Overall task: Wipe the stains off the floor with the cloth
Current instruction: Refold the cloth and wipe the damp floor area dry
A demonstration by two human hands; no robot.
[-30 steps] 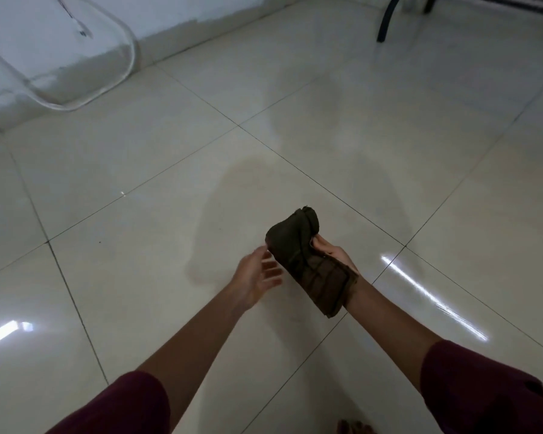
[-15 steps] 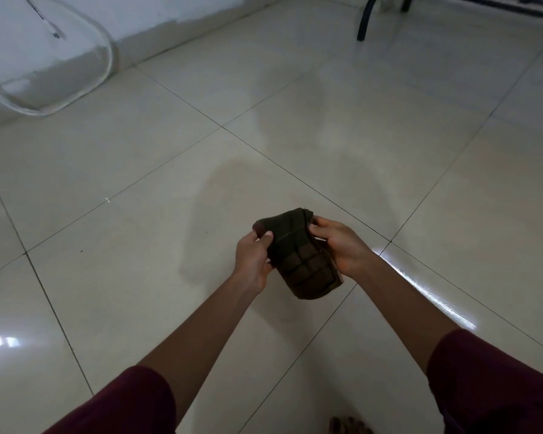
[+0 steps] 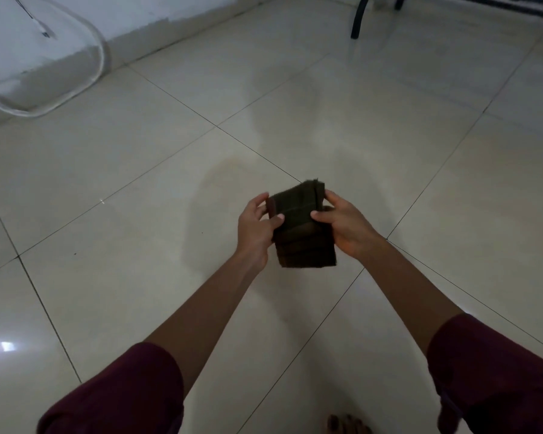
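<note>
cloth: dark olive-brown folded cloth (image 3: 301,227) with faint darker stripes, folded into a thick rectangle and held up in the air above the floor, pretty much mid-frame

left hand: left hand (image 3: 256,228) grips the cloth's left edge, thumb on the top face, fingers curled round the side

right hand: right hand (image 3: 342,225) pinches the right edge, thumb on top, fingers wrapped underneath, so both hands are closed on it

sleeves: dark maroon sleeves (image 3: 496,374) pushed up, forearms bare

floor: glossy cream tiled floor (image 3: 138,245) with thin dark grout lines crossing right under the cloth, soft shadow patch below the hands, a couple of tiny dark specks on the tile to the left

open room: lots of bare tile to the left, ahead and to the right of the hands

edges: white wall base (image 3: 176,29) runs along the far left, a clear curved plastic thing (image 3: 85,86) sits against it, 1 black metal furniture leg (image 3: 356,21) far ahead on the right

foot: bare toes (image 3: 348,426) at the bottom edge
</note>
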